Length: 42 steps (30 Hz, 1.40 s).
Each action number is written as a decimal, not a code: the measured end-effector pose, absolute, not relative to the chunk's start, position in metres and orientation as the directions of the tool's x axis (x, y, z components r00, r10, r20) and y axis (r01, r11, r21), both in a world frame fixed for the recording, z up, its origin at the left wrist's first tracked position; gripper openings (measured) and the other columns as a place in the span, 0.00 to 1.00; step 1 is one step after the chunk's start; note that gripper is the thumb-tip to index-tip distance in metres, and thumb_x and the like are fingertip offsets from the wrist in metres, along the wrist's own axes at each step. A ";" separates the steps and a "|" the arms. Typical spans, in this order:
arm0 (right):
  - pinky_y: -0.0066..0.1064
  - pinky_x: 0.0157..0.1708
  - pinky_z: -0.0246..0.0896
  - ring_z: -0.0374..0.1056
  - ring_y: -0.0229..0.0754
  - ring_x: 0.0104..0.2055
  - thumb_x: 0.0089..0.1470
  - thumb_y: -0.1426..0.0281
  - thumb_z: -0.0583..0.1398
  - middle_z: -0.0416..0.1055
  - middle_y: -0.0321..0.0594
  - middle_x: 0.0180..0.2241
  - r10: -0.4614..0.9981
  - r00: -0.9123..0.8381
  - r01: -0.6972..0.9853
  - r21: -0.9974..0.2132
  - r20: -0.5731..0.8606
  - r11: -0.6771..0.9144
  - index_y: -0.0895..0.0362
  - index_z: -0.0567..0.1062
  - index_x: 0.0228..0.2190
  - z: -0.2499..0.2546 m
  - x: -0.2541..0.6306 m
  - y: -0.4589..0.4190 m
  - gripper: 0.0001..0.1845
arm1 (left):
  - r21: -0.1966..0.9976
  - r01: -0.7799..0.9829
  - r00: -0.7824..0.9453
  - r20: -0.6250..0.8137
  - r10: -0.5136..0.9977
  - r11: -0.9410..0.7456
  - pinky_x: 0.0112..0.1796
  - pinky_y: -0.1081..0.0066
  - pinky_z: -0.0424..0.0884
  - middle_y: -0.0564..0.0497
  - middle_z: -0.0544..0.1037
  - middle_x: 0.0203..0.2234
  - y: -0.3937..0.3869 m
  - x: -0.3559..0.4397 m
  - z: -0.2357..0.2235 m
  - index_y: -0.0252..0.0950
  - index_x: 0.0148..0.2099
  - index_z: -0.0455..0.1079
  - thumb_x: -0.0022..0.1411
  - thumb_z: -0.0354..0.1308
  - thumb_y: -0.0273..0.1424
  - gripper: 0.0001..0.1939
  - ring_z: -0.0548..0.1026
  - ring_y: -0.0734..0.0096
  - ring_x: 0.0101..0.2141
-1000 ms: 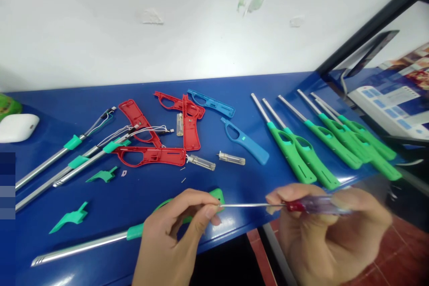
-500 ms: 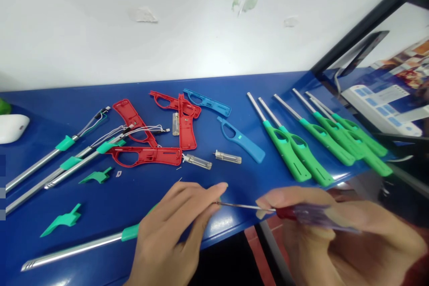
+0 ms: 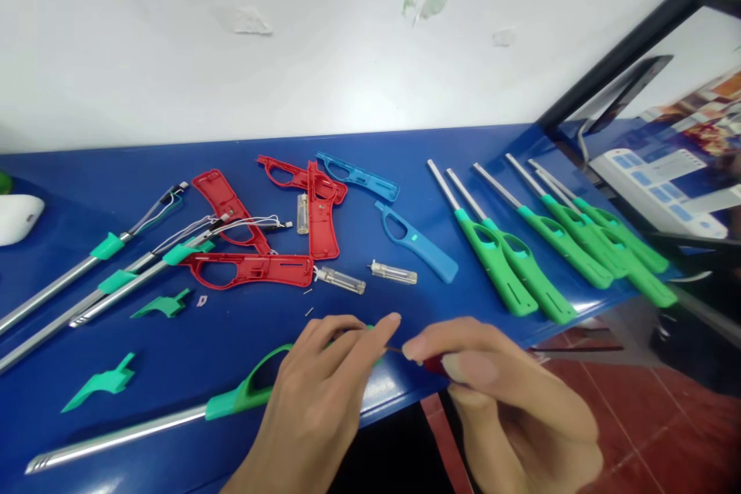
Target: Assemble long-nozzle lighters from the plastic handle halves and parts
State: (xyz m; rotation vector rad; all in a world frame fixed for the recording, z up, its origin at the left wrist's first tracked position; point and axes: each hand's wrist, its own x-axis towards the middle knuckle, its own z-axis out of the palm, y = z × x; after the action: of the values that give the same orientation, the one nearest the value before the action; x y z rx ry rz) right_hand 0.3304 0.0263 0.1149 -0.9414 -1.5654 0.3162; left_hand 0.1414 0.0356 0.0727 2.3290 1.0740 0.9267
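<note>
Near the table's front edge, my left hand [image 3: 327, 386] is closed over the handle of a green gas lighter [image 3: 235, 401], whose metal tube points left. Its trigger loop shows beside my knuckles; the handle's far end is mostly covered. My right hand [image 3: 498, 401] pinches a screwdriver [image 3: 435, 365] with a red handle. The thin shaft reaches left to the lighter's end by my left thumb, where the tip is hidden. Two loose green triggers [image 3: 107, 382] lie left of my hands.
Red handle shells [image 3: 272, 270] and blue handle shells [image 3: 417, 239] lie mid-table. Around them are clear fuel tanks [image 3: 341, 280]. Metal tubes with wires [image 3: 63, 285] rest at left. Several green lighters [image 3: 498, 262] lie at right, before a white power strip [image 3: 654, 193].
My right hand has moved left with the screwdriver, close to my left hand, so less of the shaft shows. The left hand has shifted slightly right, uncovering the lighter's trigger loop.
</note>
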 end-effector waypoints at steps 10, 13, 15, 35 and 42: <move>0.31 0.32 0.82 0.82 0.40 0.39 0.56 0.90 0.57 0.84 0.40 0.42 0.697 -0.047 0.335 -0.646 0.716 0.686 0.58 0.77 0.58 0.113 0.338 0.037 0.32 | 0.604 0.443 0.543 0.407 0.734 -0.663 0.54 0.64 0.78 0.44 0.84 0.48 0.036 0.141 0.070 0.32 0.74 0.64 0.71 0.50 0.11 0.33 0.77 0.62 0.51; 0.31 0.33 0.81 0.82 0.39 0.38 0.56 0.91 0.56 0.83 0.39 0.42 0.689 -0.065 0.344 -0.632 0.722 0.695 0.57 0.77 0.59 0.113 0.338 0.037 0.34 | 0.600 0.444 0.550 0.404 0.731 -0.666 0.54 0.64 0.78 0.43 0.82 0.49 0.035 0.140 0.070 0.31 0.74 0.64 0.69 0.49 0.09 0.35 0.73 0.62 0.52; 0.31 0.34 0.81 0.82 0.39 0.39 0.57 0.90 0.56 0.83 0.39 0.42 0.690 -0.066 0.336 -0.635 0.721 0.695 0.56 0.77 0.60 0.114 0.337 0.036 0.34 | 0.600 0.442 0.553 0.404 0.729 -0.667 0.54 0.64 0.77 0.43 0.80 0.50 0.034 0.141 0.069 0.31 0.75 0.63 0.68 0.48 0.07 0.36 0.71 0.62 0.52; 0.39 0.51 0.84 0.81 0.44 0.55 0.64 0.87 0.60 0.84 0.39 0.53 0.780 -0.078 0.332 -0.722 0.620 0.607 0.51 0.75 0.64 0.106 0.330 0.035 0.33 | 0.641 0.473 0.427 0.434 0.793 -0.605 0.53 0.69 0.75 0.48 0.79 0.48 0.036 0.150 0.070 0.35 0.69 0.68 0.74 0.51 0.14 0.26 0.74 0.69 0.49; 0.30 0.35 0.83 0.80 0.37 0.41 0.64 0.80 0.69 0.78 0.36 0.44 0.681 0.002 0.417 -0.620 0.732 0.665 0.47 0.82 0.58 0.098 0.320 0.035 0.25 | 0.701 0.461 0.336 0.430 0.838 -0.544 0.58 0.77 0.75 0.46 0.78 0.55 0.032 0.144 0.079 0.37 0.72 0.63 0.72 0.48 0.18 0.29 0.77 0.75 0.56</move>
State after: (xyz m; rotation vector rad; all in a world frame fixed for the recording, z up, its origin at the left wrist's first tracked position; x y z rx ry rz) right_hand 0.3202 0.0347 0.0984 -0.9167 -1.6243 0.2615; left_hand 0.1443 0.0325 0.0787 2.1464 1.1382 1.0961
